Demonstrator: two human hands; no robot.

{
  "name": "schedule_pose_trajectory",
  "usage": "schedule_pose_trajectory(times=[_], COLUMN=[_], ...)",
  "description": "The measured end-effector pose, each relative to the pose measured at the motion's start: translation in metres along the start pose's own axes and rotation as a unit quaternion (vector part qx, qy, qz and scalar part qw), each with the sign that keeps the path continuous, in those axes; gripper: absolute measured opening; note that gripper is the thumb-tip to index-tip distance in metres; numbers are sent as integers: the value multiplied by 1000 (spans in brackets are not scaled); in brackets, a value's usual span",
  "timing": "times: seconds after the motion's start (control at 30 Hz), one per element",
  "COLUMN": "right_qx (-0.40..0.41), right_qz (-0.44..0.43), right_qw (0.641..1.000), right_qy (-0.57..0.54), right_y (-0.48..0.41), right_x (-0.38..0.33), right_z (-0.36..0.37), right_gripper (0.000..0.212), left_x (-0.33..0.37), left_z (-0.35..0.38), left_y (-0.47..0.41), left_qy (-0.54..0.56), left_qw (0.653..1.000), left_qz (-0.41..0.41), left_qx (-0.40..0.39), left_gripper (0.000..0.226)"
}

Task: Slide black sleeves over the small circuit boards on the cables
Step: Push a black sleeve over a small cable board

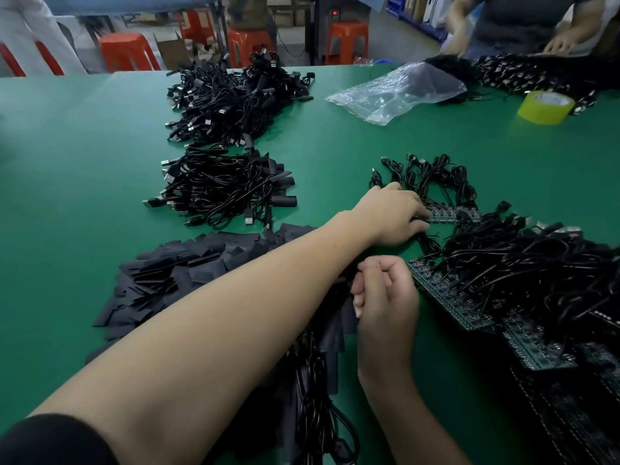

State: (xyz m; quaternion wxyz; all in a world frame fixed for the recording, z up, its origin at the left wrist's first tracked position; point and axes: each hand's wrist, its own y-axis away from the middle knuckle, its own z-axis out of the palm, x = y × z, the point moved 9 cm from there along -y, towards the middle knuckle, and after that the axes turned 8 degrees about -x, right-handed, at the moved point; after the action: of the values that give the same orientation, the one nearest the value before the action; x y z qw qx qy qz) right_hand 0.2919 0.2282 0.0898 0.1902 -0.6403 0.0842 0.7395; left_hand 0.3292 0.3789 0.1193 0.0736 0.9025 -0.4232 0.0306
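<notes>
My left hand point(392, 216) reaches across the green table point(67, 169) and pinches a black cable at the end of a short strip of small circuit boards point(451, 215), whose cables point(432, 176) fan out behind it. My right hand point(385, 293) is curled like a fist at the near edge, its fingers closed around a dark bundle of cables and sleeves point(322, 350) that hangs toward me. Loose flat black sleeves point(174, 273) lie heaped under my left forearm. More board panels with attached cables point(503, 273) are piled to the right.
Two heaps of sleeved cables lie at centre left point(218, 193) and further back point(228, 102). A clear plastic bag point(396, 88) and a yellow tape roll point(545, 107) sit at the far right. Another person point(523, 25) works there. Red stools point(125, 50) stand behind the table.
</notes>
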Motion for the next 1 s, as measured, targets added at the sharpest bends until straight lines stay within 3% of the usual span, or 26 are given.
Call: schedule_pose_trajectory(times=[0.13,0.27,0.33,0.47,0.57,0.67,0.83,1.0], right_qx=[-135,-283,-312,-323,-326,-338,-351,-367], right_qz=[-52,-151,-184,-196,-186,-165,-31,44], right_qw=[982,882,839,810,821,861,919,929], right_qy=[120,344,406,448,430,342,177,31], right_y=[7,28,34,35,33,31,20,23], right_x=[-8,-13,-16,-21,-25,-31,-15,-5], right_z=[31,64,69,68,66,64,54,59], right_gripper=[20,6,15,14,10,15,12,21], left_x=[-22,-57,-67,-72,-65,-57,-43,-40], left_z=[-11,-14,-17,-26,-21,-14,5,24], left_y=[38,87,112,170,215,255,294,302], left_qy=[128,174,197,236,252,280,358,469], left_qw=[990,982,976,957,945,924,884,834], left_qz=[28,-24,-49,-84,-105,-135,-184,-179], left_qx=[54,72,83,143,180,224,237,229], left_gripper=[35,31,30,24,21,17,4,11])
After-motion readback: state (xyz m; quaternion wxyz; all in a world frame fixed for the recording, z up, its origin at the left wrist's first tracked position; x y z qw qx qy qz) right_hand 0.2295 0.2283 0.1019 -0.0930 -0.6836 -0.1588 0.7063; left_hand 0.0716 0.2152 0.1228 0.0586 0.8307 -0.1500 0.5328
